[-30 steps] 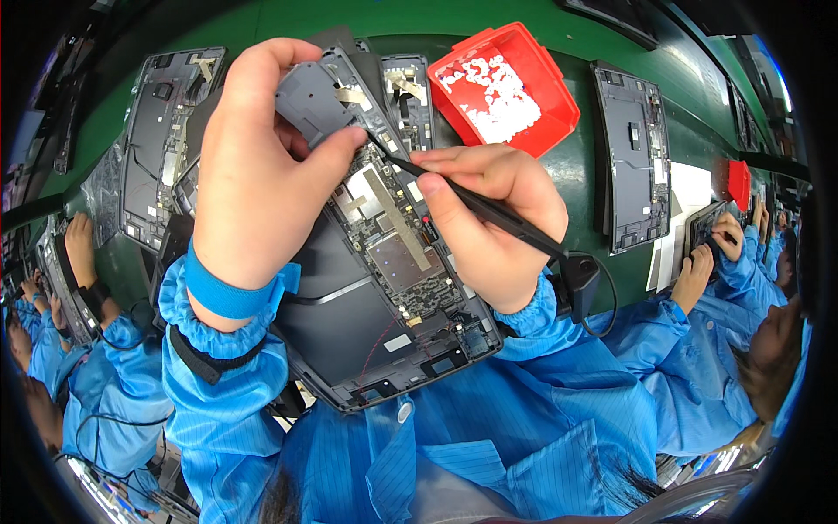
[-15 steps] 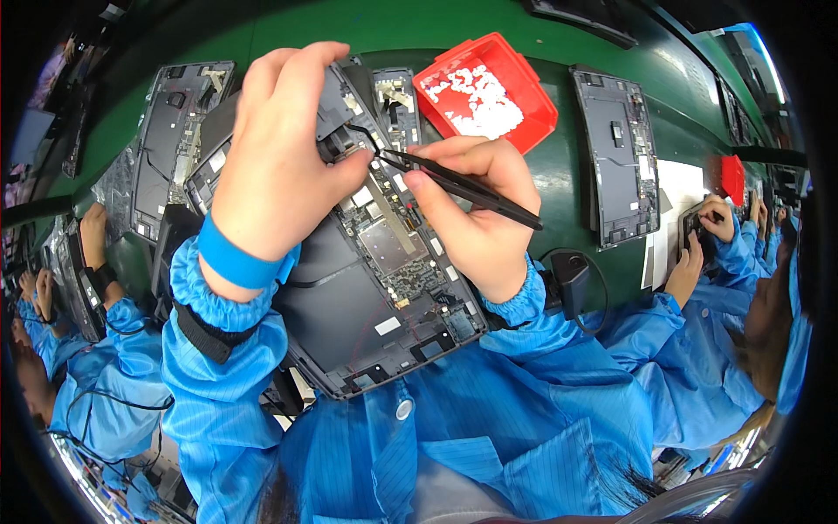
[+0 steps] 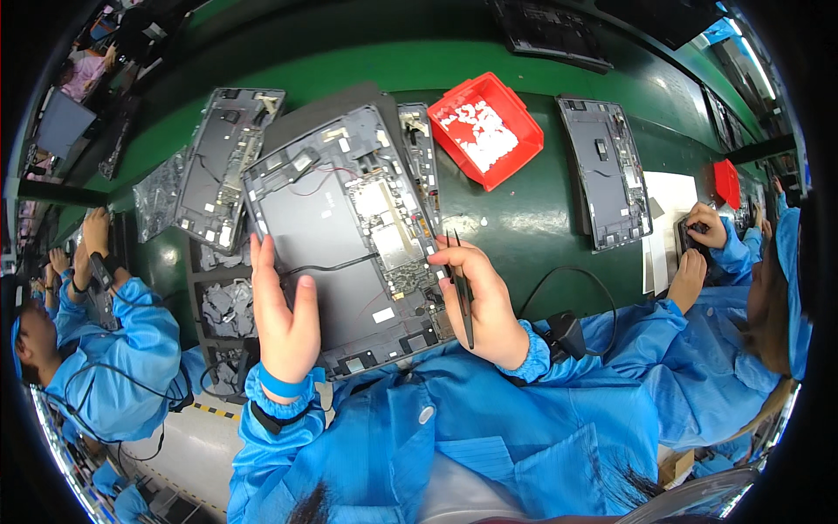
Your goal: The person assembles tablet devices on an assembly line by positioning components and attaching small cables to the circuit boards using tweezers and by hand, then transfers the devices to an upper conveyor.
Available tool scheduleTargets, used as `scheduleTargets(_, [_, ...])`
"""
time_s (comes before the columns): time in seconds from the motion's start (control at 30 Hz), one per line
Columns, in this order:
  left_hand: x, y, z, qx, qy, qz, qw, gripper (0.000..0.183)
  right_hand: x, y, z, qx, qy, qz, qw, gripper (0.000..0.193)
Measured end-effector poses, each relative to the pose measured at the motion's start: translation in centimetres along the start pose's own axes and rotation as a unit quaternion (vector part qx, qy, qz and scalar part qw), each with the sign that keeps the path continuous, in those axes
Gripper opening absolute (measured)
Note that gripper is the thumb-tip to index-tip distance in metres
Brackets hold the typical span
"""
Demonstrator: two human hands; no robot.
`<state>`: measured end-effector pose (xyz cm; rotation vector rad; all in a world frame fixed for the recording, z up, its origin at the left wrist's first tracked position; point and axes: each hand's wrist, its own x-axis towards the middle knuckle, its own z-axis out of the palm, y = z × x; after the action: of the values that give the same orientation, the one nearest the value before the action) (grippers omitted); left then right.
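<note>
An opened laptop base [image 3: 332,301], dark grey with an exposed circuit board and a black cable, lies tilted in front of me. My left hand [image 3: 286,327] straddles its left edge, thumb over the top face and straight fingers along the outside. At the right edge, my right hand [image 3: 480,301] touches the base with its fingertips. The same hand keeps black tweezers [image 3: 467,301] between its fingers, with their tips pointing away from me. A blue band circles my left wrist.
A red bin [image 3: 531,135] of small white pieces stands beyond the laptop base. More opened bases lie at left [image 3: 205,188] and right [image 3: 602,175]. A compartment tray [image 3: 199,301] with grey pieces sits at left. A black corded device [image 3: 567,336] is near my right sleeve. Co-workers sit on both sides.
My left hand has come down from the upper part of the base to its left edge. My right hand has moved nearer me, and the tweezers have left the board.
</note>
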<state>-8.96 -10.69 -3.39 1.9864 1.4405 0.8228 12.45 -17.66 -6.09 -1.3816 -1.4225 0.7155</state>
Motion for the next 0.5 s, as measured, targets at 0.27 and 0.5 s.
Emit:
scheduleTargets(0.27, [1.1, 1.6, -1.4, -0.364, 0.110, -0.062, 0.923, 0.044, -0.8, -0.2, 0.1, 0.226, 0.070, 0.020, 0.972, 0.031])
scheduleTargets(0.5, [9.0, 2.9, -3.8, -0.485, -0.076, -0.110, 0.864, 0.028, 4.4, -1.8, -2.2, 0.382, 0.142, 0.056, 0.911, 0.026])
